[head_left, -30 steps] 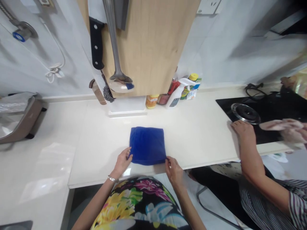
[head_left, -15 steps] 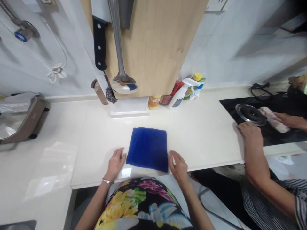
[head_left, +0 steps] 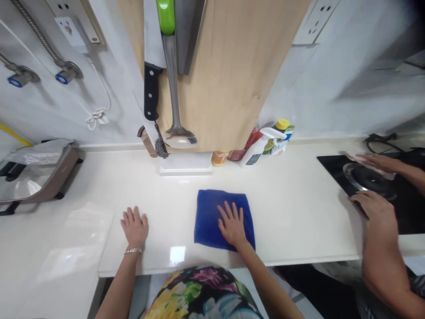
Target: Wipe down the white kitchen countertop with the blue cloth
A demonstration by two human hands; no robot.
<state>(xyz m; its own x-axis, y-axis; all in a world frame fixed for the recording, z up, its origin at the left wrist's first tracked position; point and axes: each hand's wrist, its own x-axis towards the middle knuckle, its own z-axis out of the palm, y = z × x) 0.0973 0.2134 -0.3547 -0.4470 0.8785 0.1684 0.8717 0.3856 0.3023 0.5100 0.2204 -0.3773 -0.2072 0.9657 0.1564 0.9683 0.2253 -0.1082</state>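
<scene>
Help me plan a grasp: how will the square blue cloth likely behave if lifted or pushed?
The square blue cloth would probably droop when lifted: it lies thin and flat, its edges slightly wavy. Pushed, it may slide, since the glossy white countertop looks smooth.

Pale grey-white wall (head_left: 332, 93), glossy white countertop (head_left: 299, 208) along it. Light-wood panel (head_left: 232, 71) top centre, socket plate (head_left: 315, 20) to its right. Two blue-capped valves (head_left: 64, 74) on wall, left. Light reflections (head_left: 177, 254) on countertop. Shadow darkens wall upper right.
</scene>
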